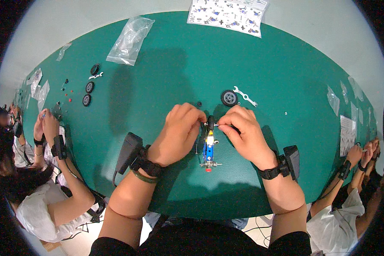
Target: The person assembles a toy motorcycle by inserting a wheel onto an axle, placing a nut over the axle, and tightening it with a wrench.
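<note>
A narrow blue toy vehicle model [208,149] stands between my hands, with yellow and silver parts and a red piece at its near end. At its far end is a small black wheel [210,123]. My left hand [178,133] is closed, its fingertips pinching at the left side of that wheel; what exactly they grip there is partly hidden. From the right, the thumb and forefinger of my right hand [246,133] pinch a thin silver screw [216,124] that points at the wheel. A long screw [196,148] shows beneath my left hand.
Beyond my hands lie a loose grey-and-black wheel [229,97], a white spanner [245,97] and a black ring [199,103]. An instruction sheet [228,18] and a clear bag [131,40] are farther off. Co-workers' hands [50,127] work at left and right, near their own parts.
</note>
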The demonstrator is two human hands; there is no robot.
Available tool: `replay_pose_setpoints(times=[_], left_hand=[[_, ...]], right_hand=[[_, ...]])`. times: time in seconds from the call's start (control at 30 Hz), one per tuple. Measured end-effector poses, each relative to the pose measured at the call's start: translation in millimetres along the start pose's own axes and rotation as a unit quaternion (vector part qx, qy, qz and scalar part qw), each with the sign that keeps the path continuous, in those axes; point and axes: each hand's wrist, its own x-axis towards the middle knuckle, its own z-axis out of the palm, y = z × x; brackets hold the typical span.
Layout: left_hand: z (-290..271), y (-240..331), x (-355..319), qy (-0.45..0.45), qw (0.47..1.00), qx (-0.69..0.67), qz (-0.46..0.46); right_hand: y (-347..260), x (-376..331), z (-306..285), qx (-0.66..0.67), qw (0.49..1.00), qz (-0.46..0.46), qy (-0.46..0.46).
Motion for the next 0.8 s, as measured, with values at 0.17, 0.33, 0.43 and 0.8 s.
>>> replay_pose_setpoints(times=[0.17,0.33,0.43,0.8], left_hand=[[-0.6,1.7,-0.3,-0.01,1.0,0.017,-0.01],[0.5,5.0,0.6,-0.014,0.999,0.035,-0.012],[0.1,6.2,0.0,-0.013,0.999,0.037,-0.013],[-0.1,9.8,1.0,0.026,0.994,0.104,0.009]], right_hand=[[0.6,0.3,0.4,-0.003,1.0,-0.005,-0.002],[0.6,0.0,0.0,-0.005,1.0,-0.006,-0.001],[1.1,-0.1,-0.2,-0.002,1.0,-0.006,-0.006],[0.4,0.3,-2.7,0.0,1.0,0.002,-0.025]])
